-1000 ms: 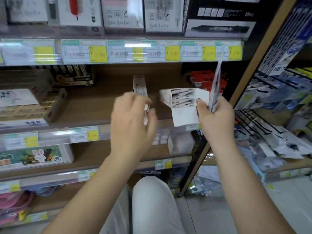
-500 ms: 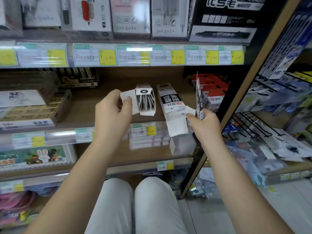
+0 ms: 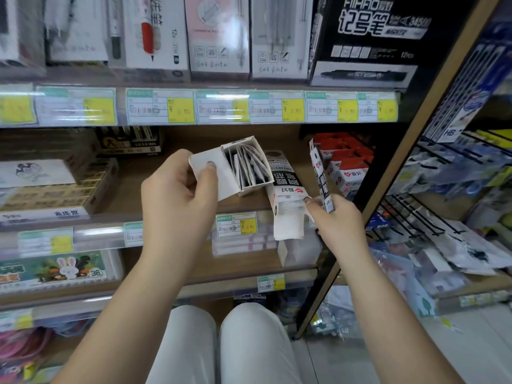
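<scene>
My left hand [image 3: 177, 198] grips a small white open box [image 3: 238, 167] by its lid flap, thumb on top. Several thin black-and-white packets stand inside it. My right hand [image 3: 335, 217] holds a second white box [image 3: 285, 200] with black print, its flap hanging down, together with one flat packet [image 3: 321, 176] pinched upright between the fingers. Both boxes hover in front of the middle wooden shelf [image 3: 155, 195], the open one to the left of and slightly higher than the printed one.
Red-and-white boxes [image 3: 346, 164] sit on the shelf at the back right. Price tags [image 3: 216, 109] line the shelf edges. Pen boxes [image 3: 219, 34] fill the upper shelf. A wire rack with hanging packs [image 3: 454, 173] stands at right. My knees [image 3: 221, 342] are below.
My left hand has brought the open box up and to the right, next to the printed box, and tilted its opening toward me. The right hand stayed almost in place.
</scene>
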A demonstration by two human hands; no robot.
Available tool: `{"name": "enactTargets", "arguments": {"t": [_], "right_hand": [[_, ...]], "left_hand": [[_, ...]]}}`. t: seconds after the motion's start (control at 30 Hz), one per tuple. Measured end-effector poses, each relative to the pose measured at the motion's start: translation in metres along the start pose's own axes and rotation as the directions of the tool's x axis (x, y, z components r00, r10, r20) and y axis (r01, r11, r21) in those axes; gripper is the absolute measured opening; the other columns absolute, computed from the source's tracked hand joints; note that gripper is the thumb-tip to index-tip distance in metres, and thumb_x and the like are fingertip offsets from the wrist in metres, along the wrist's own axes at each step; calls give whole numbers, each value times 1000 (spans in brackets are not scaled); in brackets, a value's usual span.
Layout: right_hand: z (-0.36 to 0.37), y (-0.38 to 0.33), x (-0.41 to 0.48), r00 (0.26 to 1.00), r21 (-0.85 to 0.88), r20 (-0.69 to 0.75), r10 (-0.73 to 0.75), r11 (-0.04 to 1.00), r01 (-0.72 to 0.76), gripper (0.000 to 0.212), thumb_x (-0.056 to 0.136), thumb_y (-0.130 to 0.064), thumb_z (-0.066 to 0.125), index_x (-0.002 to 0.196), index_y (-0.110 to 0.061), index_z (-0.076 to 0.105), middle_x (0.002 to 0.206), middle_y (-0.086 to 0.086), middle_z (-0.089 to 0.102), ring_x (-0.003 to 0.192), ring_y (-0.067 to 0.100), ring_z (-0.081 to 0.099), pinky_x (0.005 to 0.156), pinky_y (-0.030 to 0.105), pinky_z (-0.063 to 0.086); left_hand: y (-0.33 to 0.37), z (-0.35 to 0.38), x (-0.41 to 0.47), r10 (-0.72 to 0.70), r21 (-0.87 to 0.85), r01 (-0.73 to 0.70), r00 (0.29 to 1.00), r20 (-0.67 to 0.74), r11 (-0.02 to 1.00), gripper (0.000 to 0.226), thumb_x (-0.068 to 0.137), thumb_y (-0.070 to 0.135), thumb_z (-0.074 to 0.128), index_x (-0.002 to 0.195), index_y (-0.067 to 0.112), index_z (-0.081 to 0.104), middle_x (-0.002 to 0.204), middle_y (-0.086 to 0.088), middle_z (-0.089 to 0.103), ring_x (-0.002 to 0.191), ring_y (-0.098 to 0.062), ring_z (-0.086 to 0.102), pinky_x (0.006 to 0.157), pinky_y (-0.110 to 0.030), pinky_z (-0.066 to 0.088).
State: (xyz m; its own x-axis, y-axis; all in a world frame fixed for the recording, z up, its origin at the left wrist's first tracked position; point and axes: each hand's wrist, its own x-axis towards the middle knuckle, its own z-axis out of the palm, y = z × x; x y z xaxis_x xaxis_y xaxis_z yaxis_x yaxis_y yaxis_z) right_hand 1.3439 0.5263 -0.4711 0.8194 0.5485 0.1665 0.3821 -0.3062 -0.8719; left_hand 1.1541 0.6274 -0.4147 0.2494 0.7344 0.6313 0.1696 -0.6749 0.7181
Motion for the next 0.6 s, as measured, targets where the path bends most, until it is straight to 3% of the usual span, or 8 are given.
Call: {"name": "enactTargets", "arguments": {"t": [0.13, 0.33, 0.5, 0.6], "right_hand": [[2, 1, 5, 998, -20, 60, 2, 1000, -1, 3, 86, -24, 65, 85, -22, 62, 73, -18, 58, 68, -4, 51, 54, 18, 36], [2, 7, 6, 999, -31, 34, -16, 999, 17, 10, 85, -18, 66, 95, -15, 68, 83, -10, 64, 78, 9, 58, 61, 22, 42], [-1, 3, 4, 998, 16, 22, -62, 998, 61, 11, 85, -13, 64, 78, -21, 61, 72, -19, 59, 68, -1, 53, 62, 18, 42], [-3, 0, 1, 999, -55, 34, -25, 998, 27, 15, 86, -19, 63, 73, -23, 57, 69, -14, 58, 67, 5, 53, 55, 20, 38]], "left_hand": [[-10, 6, 3, 38, 98, -36, 999, -24, 995, 34, 90, 17, 50, 63, 1, 38, 54, -14, 41, 51, -24, 36, 45, -22, 23], [-39, 15, 0, 4, 238, -17, 998, 55, 971, 40, 90, 10, 52, 60, 18, 28, 49, 3, 37, 43, -10, 34, 41, -17, 22], [-53, 18, -18, -76, 253, 38, 987, 141, 967, 41, 90, 10, 53, 60, 21, 27, 48, 3, 35, 42, -11, 32, 42, -23, 21], [-40, 8, -20, -41, 235, 16, 994, 103, 972, 37, 90, 9, 53, 61, 17, 31, 48, 5, 34, 42, -10, 31, 42, -19, 20]]}}
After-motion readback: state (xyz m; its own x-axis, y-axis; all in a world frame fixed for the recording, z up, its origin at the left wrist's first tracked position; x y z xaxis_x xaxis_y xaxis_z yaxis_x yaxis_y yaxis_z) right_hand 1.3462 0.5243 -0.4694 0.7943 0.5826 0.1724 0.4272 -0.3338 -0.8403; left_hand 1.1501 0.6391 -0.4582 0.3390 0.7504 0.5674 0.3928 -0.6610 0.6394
